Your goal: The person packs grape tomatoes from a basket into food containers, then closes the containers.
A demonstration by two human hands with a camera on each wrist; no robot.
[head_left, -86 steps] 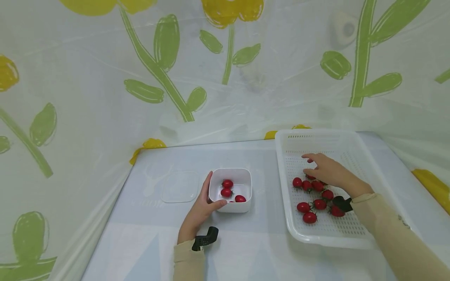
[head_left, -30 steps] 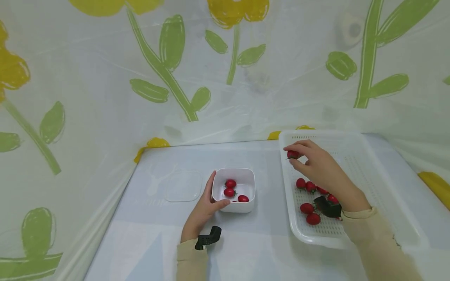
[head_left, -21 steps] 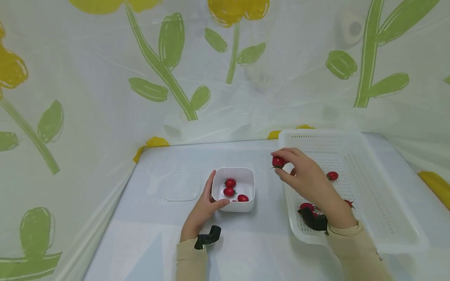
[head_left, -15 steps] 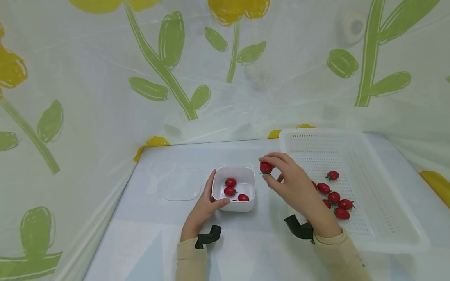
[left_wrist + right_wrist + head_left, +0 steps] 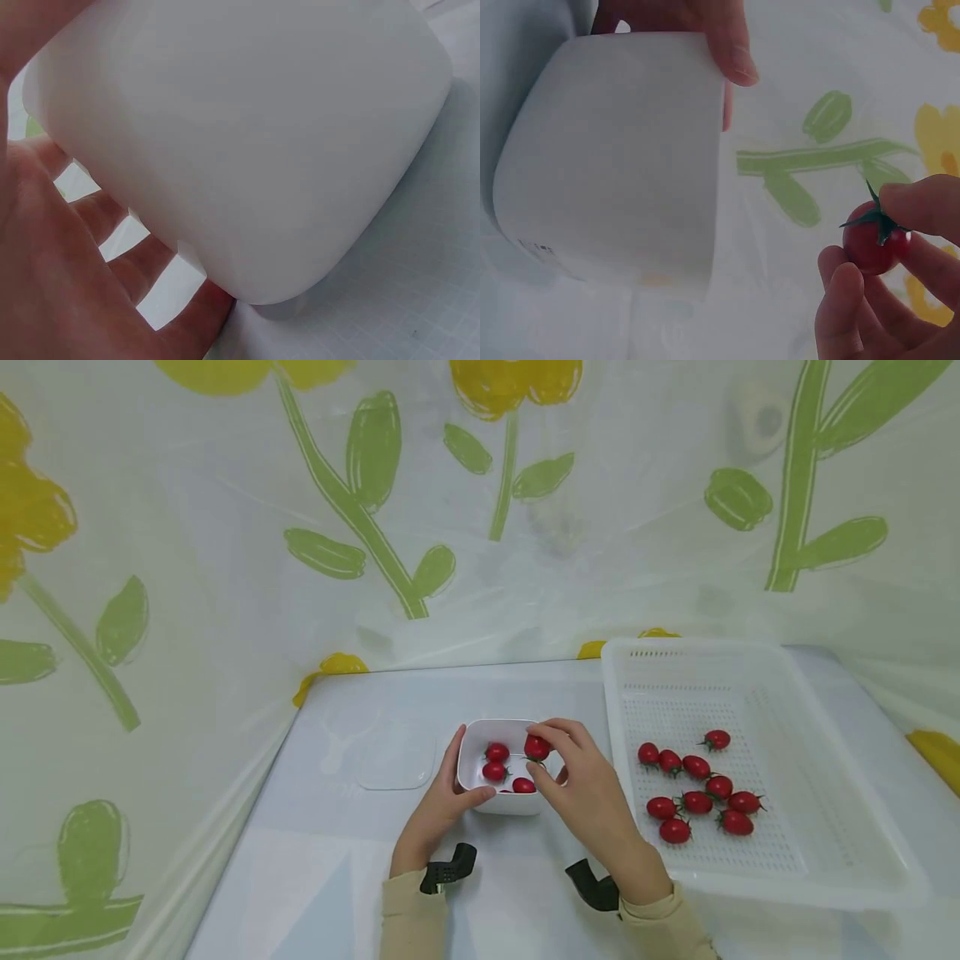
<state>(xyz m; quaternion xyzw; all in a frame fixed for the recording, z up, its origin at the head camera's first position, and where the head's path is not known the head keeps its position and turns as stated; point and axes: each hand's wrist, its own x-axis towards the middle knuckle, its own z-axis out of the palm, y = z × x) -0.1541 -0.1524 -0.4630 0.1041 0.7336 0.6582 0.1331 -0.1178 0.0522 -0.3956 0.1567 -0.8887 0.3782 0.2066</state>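
Note:
A square white box (image 5: 506,806) stands on the table with several cherry tomatoes (image 5: 495,772) inside. My left hand (image 5: 435,810) grips its left side, thumb over the front rim and fingers along the wall; the left wrist view shows the box wall (image 5: 255,150) close up against the fingers. My right hand (image 5: 588,793) pinches one red cherry tomato (image 5: 536,747) between thumb and fingertips, over the right part of the box opening. In the right wrist view this cherry tomato (image 5: 871,238) shows its green calyx, held beyond the rim of the box.
A large white perforated basket (image 5: 832,827) stands on the right with several cherry tomatoes (image 5: 697,802) in it. A clear flat lid (image 5: 396,760) lies left of the box. A flower-printed curtain (image 5: 465,602) rises behind the table's back edge.
My right hand was reaching into the basket; it has picked out a cherry tomato and carried it left to over the box. My left hand keeps its grip on the box.

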